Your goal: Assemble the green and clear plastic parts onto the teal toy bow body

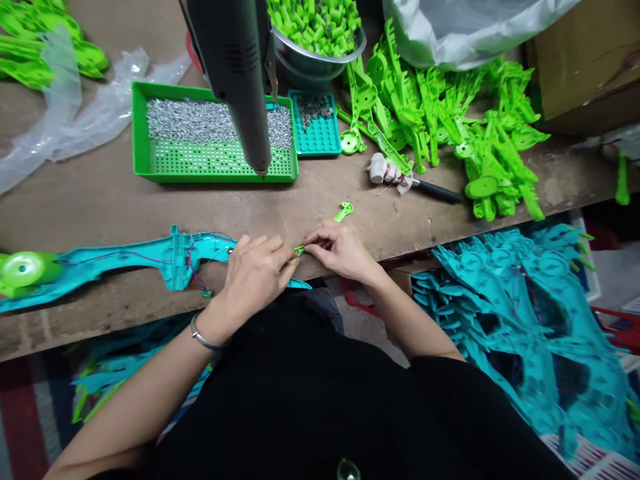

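Slim green plastic lever pinched between both hands, left hand, right hand.

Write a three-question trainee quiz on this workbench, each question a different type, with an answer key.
1. True or false: the left hand and right hand meet on a small green plastic piece at the front edge of the wooden bench.
2. Multiple choice: the big green tray holds A) small silvery metal parts, B) teal shells, C) a knife.
3. Fill in: the long teal part with thin wires lies beside the ___ hand.

Key: 1 true. 2 A. 3 left.
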### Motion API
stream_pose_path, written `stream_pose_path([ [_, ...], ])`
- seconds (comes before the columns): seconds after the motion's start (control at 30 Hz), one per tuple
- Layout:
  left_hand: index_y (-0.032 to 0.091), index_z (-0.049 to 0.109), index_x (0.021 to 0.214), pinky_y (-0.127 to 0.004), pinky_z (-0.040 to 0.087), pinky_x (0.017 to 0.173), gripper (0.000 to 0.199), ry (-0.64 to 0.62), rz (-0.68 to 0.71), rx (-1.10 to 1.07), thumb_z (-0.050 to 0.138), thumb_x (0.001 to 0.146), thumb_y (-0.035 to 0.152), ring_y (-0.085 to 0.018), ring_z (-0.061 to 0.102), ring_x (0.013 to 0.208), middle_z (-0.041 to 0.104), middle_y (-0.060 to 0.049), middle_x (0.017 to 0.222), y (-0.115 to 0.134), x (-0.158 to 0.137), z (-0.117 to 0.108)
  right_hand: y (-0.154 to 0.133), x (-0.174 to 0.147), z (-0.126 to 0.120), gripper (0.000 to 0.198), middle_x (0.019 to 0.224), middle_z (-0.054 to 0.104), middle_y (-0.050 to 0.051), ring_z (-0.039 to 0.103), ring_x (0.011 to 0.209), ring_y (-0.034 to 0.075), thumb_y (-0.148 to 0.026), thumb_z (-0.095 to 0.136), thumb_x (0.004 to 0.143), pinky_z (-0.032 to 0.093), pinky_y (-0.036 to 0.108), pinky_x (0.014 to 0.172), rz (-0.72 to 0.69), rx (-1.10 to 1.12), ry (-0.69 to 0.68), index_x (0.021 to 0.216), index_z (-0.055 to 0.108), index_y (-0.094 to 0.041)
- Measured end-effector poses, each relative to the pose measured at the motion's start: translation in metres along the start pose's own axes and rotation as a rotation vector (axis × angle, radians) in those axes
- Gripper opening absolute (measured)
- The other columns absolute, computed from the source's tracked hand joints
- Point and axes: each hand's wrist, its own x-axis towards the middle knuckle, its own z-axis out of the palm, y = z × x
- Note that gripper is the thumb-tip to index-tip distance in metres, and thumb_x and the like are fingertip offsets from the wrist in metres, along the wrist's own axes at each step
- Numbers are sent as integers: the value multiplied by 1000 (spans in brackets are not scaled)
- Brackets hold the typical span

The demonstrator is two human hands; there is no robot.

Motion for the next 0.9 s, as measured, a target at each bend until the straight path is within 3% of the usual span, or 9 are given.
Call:
stream_pose_path([
  [0.13,20,69,76,-37,34,67,22,-13,-121,32,56,92,27,-21,64,73,67,-4,73,1,3,2,-1,2,0,8,84,69,3,63,75,12,-14,67,83,51,27,73,-5,-6,-3,82,74,-17],
  [0.37,19,69,80,-34,34,63,18,-182,-293,-82,56,89,27,-22,65,75,70,-5,81,-1,14,-7,-3,3,1,6,83,68,3,62,70,10,-14,68,82,50,25,69,14,-9,14,81,74,-15],
  [0.63,21,71,80,-35,35,63,20,-233,-308,-107,53,88,28,-22,65,77,71,-4,83,-3,15,-11,-3,4,3,4,83,66,2,59,66,9,-18,72,81,49,26,69,80,16,12,78,73,-16],
  [0.9,21,68,78,-38,33,64,22,-295,-282,7,50,89,27,-25,67,80,71,-5,84,3,20,-12,-5,7,2,5,82,64,2,57,67,10,-15,71,81,48,28,71,102,-1,-16,76,71,-16],
])
